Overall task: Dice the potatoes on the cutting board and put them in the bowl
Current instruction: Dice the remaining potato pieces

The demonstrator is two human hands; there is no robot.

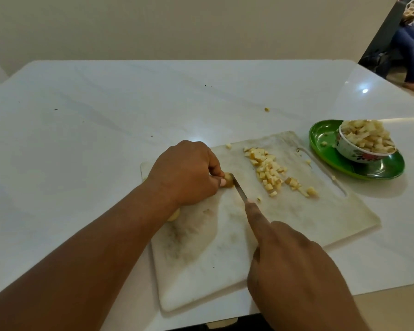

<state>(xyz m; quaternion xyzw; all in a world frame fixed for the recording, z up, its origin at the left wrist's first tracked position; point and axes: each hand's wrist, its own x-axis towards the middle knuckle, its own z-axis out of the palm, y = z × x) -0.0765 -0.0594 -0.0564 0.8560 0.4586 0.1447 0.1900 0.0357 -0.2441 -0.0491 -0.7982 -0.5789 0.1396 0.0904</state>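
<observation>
Left hand curled over a small potato piece near the left part of the cutting board, fingertips pinning it down, only its rounded end showing past the knuckles; right hand grips the knife with the index finger stretched straight along the spine, handle hidden in the fist; blade's long axis runs from lower right to upper left, tip pointing away from the person, set right against the potato piece's exposed end; a yellowish bit pokes out under the left wrist at the board's left edge, cannot tell what it is exactly.

Pile of diced potato lies on the board's far middle, strung out diagonally from upper left to lower right, well apart from the blade; a few stray cubes around it, one near the board's far edge, one close beside the right index fingertip; board is pale, stained, long axis angled toward the right, handle slot at its far right end.

Bowl sits just past the board's right corner, floral pattern outside, heaped with diced potato above the rim; it stands on a green plate with a couple of cubes loose on the plate; one stray cube on the white table farther back; a seated person's legs at far upper right.
</observation>
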